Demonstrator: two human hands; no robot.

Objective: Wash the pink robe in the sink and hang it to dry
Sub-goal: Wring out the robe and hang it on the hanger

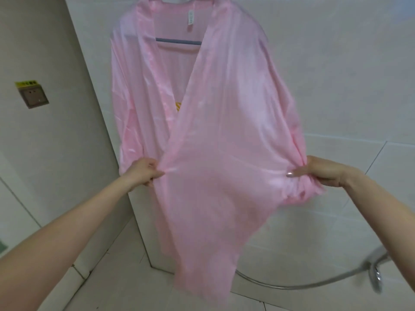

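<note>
Fingers of left hand pinched on front panel edge; right hand clenched on bunched side. Pink robe: on hanger against tiled wall, long axis vertical, collar up, hem down; thin, glossy, translucent.

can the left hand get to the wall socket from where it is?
Probably yes: the left hand pinches the robe; the wall socket sits up-left with nothing between, but it must release the fabric first.
</note>
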